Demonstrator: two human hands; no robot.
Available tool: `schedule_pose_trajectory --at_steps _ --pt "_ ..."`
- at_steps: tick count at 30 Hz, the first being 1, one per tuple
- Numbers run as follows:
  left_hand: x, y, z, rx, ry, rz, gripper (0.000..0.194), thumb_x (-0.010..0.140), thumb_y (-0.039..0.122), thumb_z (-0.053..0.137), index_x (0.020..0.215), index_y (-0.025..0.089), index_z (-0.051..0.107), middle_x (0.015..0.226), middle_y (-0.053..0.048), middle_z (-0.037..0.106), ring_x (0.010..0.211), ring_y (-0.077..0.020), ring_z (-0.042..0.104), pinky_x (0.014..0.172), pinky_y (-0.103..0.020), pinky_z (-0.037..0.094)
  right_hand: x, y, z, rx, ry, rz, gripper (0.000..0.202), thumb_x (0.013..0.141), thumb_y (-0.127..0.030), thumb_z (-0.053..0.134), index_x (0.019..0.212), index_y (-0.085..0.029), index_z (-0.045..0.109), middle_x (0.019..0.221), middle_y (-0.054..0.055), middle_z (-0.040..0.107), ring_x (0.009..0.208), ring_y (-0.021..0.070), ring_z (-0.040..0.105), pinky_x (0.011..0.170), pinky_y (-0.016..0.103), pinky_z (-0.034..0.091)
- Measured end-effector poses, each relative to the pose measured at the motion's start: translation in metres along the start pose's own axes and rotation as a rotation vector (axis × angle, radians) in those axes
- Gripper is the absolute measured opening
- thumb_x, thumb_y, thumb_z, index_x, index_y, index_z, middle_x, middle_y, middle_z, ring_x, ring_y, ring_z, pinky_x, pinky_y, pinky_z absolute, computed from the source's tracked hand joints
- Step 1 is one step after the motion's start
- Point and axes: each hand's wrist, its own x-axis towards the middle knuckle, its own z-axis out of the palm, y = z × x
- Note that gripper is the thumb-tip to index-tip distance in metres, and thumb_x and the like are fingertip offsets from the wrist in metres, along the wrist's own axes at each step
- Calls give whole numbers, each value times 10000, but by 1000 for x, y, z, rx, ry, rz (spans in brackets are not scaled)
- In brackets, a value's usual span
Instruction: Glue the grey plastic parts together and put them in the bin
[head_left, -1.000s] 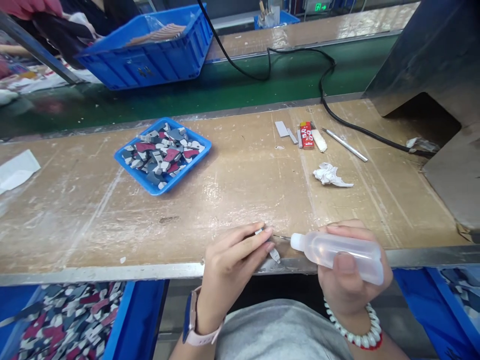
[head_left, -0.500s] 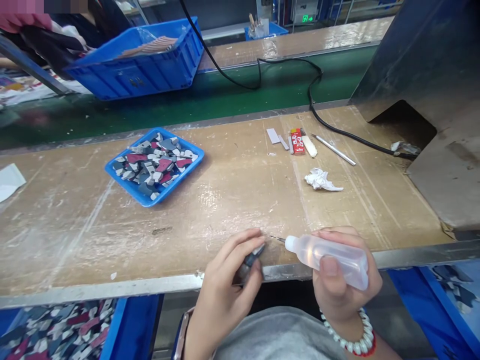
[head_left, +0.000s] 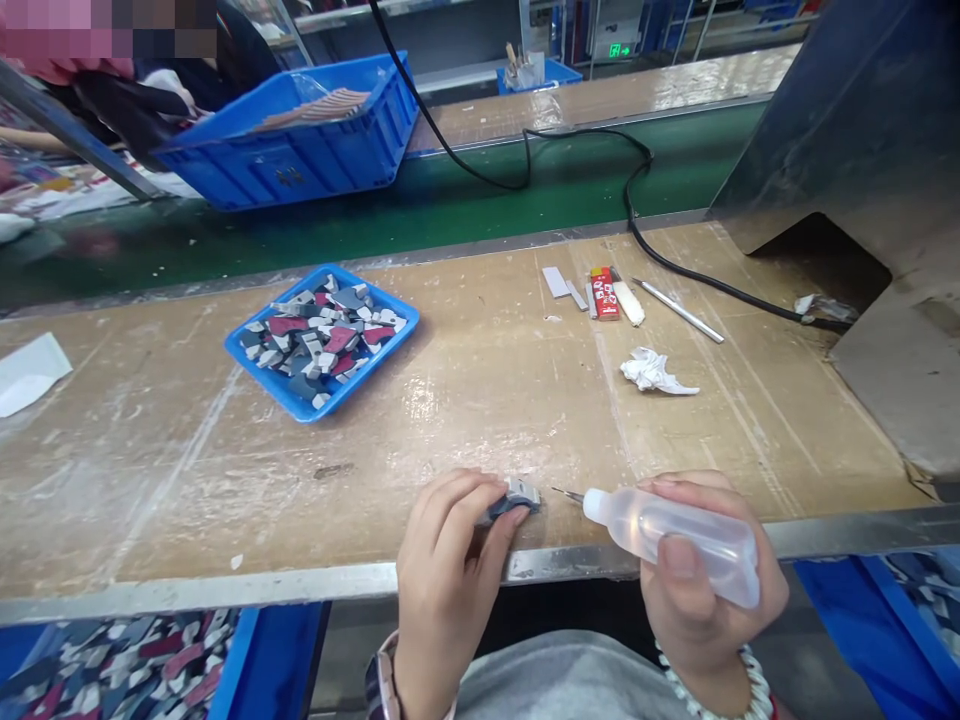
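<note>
My left hand (head_left: 450, 545) pinches a small dark grey and light grey piece (head_left: 519, 496) between thumb and fingers, just above the front of the bench. The piece's far end is partly hidden under my fingers. In my right hand (head_left: 705, 570) lies a translucent squeeze bottle (head_left: 675, 530), tilted sideways, thumb pressed against its body. Its thin needle tip points left at the piece, with a short gap between them. Further back on the left, a blue tray (head_left: 300, 408) holds many similar grey, white and maroon pieces.
Crumpled white tissue (head_left: 652, 372), a red packet (head_left: 604, 294) and a silver pen-like rod (head_left: 682, 310) lie at the right. A black cable (head_left: 720, 280) crosses behind. Blue bins (head_left: 277, 660) flank me below. A large blue crate (head_left: 300, 170) and a person are beyond the green strip.
The small piece has turned in my left hand, so more of its light grey end shows. The bottle tip now sits slightly farther from my fingers. The whole view has shifted a little.
</note>
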Motion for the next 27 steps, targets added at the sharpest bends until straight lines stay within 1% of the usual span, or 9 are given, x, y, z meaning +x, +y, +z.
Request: schedule_pose_trajectory --at_steps 3,6,10,12,16,19,22,27 --pt "2 1 1 18 39 17 227 850 30 747 1035 110 642 1008 -67 692 999 -170 664 947 -299 550 0 0 1 -5 6 -3 179 841 -252 710 973 -131 706 822 36 671 777 198 630 660 344 497" --pt "3 2 0 62 54 37 201 830 4 756 968 126 675 984 -67 700 1016 -197 649 958 -347 539 1 0 0 -1 -13 -10 175 856 -243 700 987 -128 705 833 46 666 783 203 627 645 349 496" --pt "2 2 -1 118 89 44 223 808 -19 765 961 132 707 909 -64 707 976 -216 630 884 -375 536 2 -2 -3 18 -62 -8 175 876 -227 686 1020 -128 698 861 53 669 801 207 625 646 352 497" --pt "1 3 0 129 90 48 225 807 -11 774 960 139 710 894 -56 724 960 -221 643 860 -390 531 2 -3 -4 21 -69 -2 180 883 -224 681 1028 -118 694 870 60 672 811 209 625 653 354 496" --pt "2 5 0 161 85 34 191 834 27 770 957 160 712 844 -38 748 1017 -259 653 860 -427 469 1 -3 -4 8 -75 -1 165 889 -227 678 1000 -107 698 850 65 663 811 207 623 650 353 492" --pt "3 7 -1 191 93 21 160 846 67 777 936 183 715 812 -23 760 980 -259 664 838 -423 422 2 -2 -2 11 -54 -2 174 885 -233 677 1003 -106 701 848 69 665 808 214 623 641 358 489" --pt "3 7 -2 185 101 26 190 822 57 794 921 202 719 836 -12 779 925 -249 680 825 -414 404 4 -2 0 7 -46 6 178 878 -238 681 1004 -114 705 846 69 671 797 220 623 633 361 486" --pt "2 7 -3 180 67 15 222 828 40 774 947 220 725 853 -9 784 931 -254 674 840 -425 395 3 -2 -1 15 -55 -23 182 868 -229 687 1010 -117 708 823 66 666 780 223 620 622 362 485"
